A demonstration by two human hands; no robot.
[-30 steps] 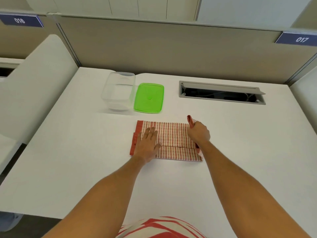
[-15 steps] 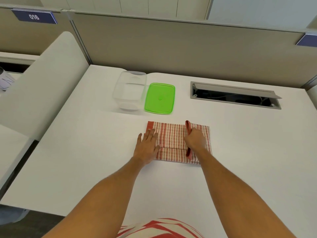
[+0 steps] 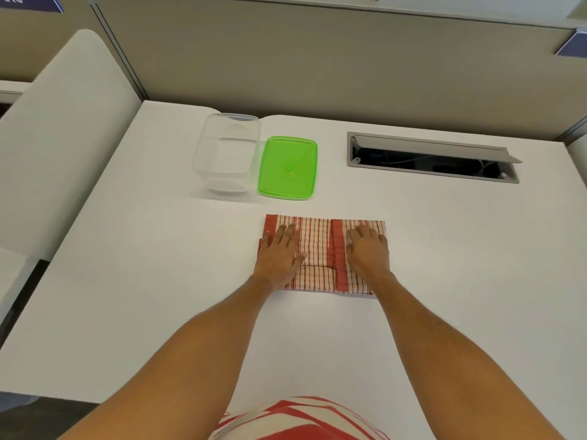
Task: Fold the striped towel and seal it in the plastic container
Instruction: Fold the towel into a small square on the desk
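Red-striped towel [image 3: 317, 246] lies folded on the near tabletop [image 3: 444, 249]; left hand [image 3: 279, 252] and right hand [image 3: 368, 249] press flat, fingers spread, apparently setting the creases. Container [image 3: 227, 154] stands far left, unsealed.

White desk [image 3: 444, 249] bare right of folded red-striped towel [image 3: 317, 246]; behind towel, clear plastic container [image 3: 227, 154] touching flat green lid [image 3: 287, 166]; open cable slot [image 3: 432, 158] far right.

We note a white desk [image 3: 133, 281] carrying a clear container [image 3: 227, 154], a green lid [image 3: 288, 168] just beside it, and a folded striped towel [image 3: 317, 249].
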